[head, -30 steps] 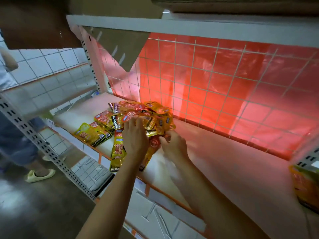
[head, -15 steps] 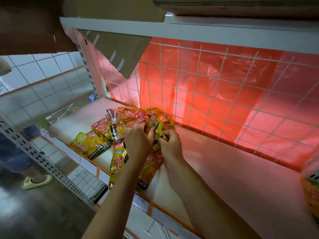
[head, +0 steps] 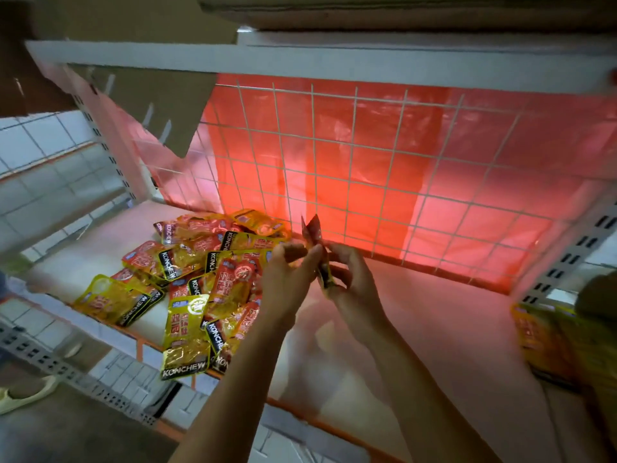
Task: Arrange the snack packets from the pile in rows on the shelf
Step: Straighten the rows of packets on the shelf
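Note:
A loose pile of yellow and red snack packets [head: 200, 279] lies on the left half of the white shelf [head: 434, 329]. Just right of the pile, both my hands hold one packet [head: 314, 238] edge-on and upright above the shelf. My left hand [head: 287, 279] pinches it from the left with thumb and fingers. My right hand [head: 350, 279] grips its lower part from the right. Some packets hang over the shelf's front edge.
A white wire grid [head: 367, 162] with red plastic behind it closes the back of the shelf. More yellow packets [head: 551, 342] stand at the far right. A cardboard flap [head: 167, 108] hangs from the upper shelf at left. A sandal [head: 26, 392] shows on the floor.
Both hands have lifted out of the pile and moved right, raising one packet clear of it. The camera view has shifted to the right.

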Available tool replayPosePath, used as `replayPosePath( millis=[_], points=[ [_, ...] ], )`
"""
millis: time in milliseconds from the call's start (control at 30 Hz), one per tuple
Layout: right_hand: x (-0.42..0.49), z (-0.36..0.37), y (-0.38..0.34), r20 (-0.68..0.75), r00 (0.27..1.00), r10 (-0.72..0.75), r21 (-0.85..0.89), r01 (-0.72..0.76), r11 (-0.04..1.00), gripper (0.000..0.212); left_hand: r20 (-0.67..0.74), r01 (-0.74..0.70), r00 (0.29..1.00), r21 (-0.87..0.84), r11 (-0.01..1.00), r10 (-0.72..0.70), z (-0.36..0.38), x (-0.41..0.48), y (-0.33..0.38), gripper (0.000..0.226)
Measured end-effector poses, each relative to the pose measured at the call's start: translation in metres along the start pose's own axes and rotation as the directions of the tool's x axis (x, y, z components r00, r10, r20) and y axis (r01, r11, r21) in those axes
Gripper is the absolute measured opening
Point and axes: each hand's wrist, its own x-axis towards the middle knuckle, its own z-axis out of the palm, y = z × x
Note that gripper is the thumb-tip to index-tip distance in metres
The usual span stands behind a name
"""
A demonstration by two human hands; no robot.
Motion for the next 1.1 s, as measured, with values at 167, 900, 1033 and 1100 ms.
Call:
replayPosePath(
  millis=[167,900,1033,1100],
  points=[
    [-0.020,-0.047,0.002,-0.028,0.996,0.081,0.101,-0.078,0.992,0.061,0.143,0.083,0.987,-0.038,0.996,-0.077,0.046,-0.023,-0.011,0.029],
    [-0.114,-0.231,-0.017,-0.680,0.732,0.045,-0.106,-0.159,0.982,0.018,0.454,0.148,0.884,-0.042,0.988,-0.113,0.210,-0.112,-0.015,0.021],
    [-0.137,-0.264,-0.026,-0.686,0.727,0.033,-0.111,-0.149,0.983,0.022,0.453,0.076,0.887,0.037,0.996,-0.084,0.237,-0.139,-0.008,0.023],
    [-0.149,-0.281,-0.033,-0.683,0.730,0.032,-0.110,-0.146,0.983,0.024,0.456,0.055,0.886,0.068,0.996,-0.080,0.254,-0.154,-0.004,0.028]
  ],
)
